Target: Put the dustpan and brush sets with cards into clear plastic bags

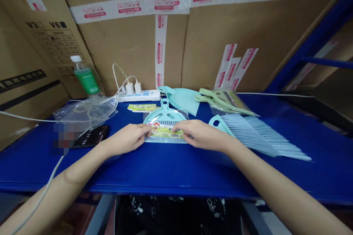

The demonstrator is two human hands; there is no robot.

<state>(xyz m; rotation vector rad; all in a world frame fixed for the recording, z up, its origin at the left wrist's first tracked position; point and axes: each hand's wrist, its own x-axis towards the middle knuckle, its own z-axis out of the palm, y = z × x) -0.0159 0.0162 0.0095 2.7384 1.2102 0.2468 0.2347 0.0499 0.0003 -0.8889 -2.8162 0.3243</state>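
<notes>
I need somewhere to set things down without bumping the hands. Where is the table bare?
The blue table is bare along the front strip between the left arm, the right arm and the wrapped dustpan, and at the right end beyond the brush bristles. The back is crowded from the bottle past the power strip.

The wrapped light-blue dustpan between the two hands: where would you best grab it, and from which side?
Probably by its narrow looped handle, coming from above. The handle points away from the person, clear of the left hand and right hand at the near side, and looks easier to close fingers around than the wide pan.
</notes>
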